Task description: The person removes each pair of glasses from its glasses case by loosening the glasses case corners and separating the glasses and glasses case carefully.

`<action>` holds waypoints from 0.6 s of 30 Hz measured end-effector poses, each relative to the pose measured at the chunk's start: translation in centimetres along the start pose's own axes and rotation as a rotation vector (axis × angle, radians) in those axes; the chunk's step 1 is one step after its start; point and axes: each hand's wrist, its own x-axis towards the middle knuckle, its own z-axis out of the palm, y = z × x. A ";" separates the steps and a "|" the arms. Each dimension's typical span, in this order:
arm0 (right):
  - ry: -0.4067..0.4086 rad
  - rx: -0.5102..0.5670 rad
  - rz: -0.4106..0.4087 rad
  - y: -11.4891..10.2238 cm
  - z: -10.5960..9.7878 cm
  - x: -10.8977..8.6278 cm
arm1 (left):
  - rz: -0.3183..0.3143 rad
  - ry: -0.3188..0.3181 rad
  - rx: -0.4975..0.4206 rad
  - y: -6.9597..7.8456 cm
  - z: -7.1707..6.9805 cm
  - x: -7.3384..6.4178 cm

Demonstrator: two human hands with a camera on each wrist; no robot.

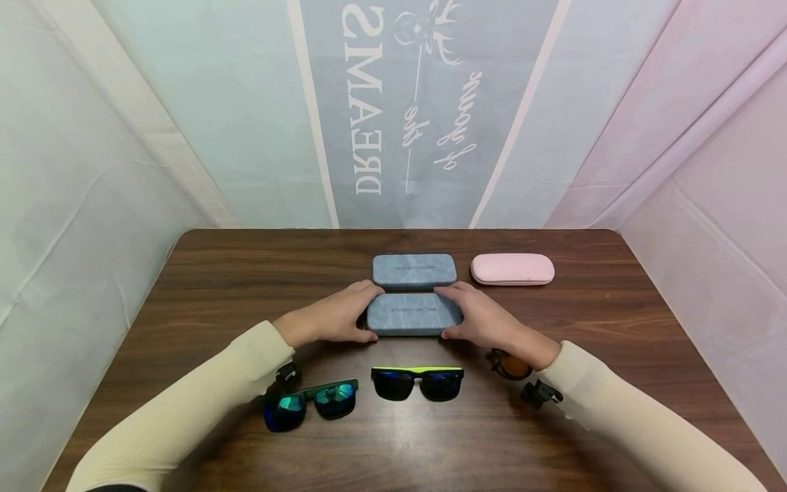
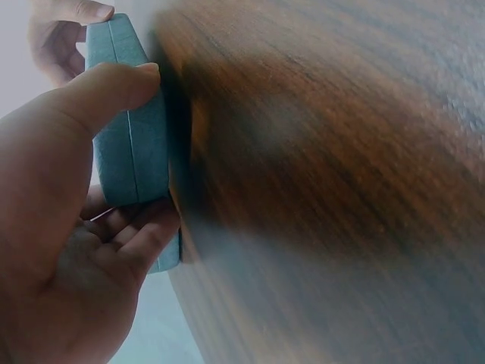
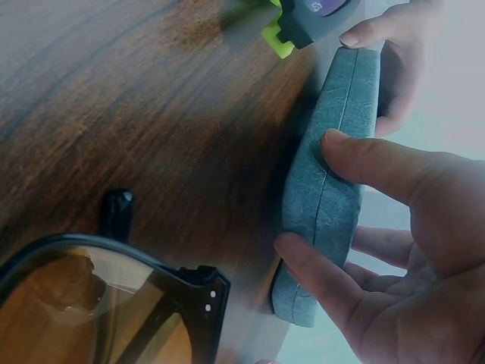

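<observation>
A blue-grey glasses case [image 1: 413, 318] with small dark lettering lies closed across the middle of the table. My left hand [image 1: 339, 316] holds its left end, and my right hand [image 1: 487, 318] its right end. In the left wrist view the left thumb presses the seamed side of the case [image 2: 130, 152]. From the right wrist, the right thumb also lies over the seam of the case [image 3: 337, 114], with the fingers around the end. Just behind it, a second blue-grey glasses case [image 1: 415, 270] sits parallel, close to both index fingers.
A pink glasses case [image 1: 513, 268] lies at the back right. In front are black sunglasses with a lime-green top [image 1: 418, 384] and sunglasses with blue-green lenses [image 1: 312, 404]. Orange-lensed glasses [image 1: 512, 365] are partly under the right wrist. Fabric walls surround the wooden table [image 1: 258, 260].
</observation>
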 end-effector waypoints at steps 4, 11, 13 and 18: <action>0.001 -0.005 -0.008 -0.1 -0.2 0.0 | -0.006 -0.004 -0.006 0.1 -0.2 -0.1; -0.006 -0.007 -0.010 -0.4 -0.8 -0.1 | -0.008 -0.001 -0.016 0.3 -0.7 -0.2; -0.009 -0.007 -0.010 -0.5 -0.9 0.0 | -0.009 0.003 -0.015 0.3 -0.8 -0.2; -0.018 -0.005 0.000 -0.6 -1.0 0.2 | -0.006 0.003 -0.017 0.2 -0.8 -0.3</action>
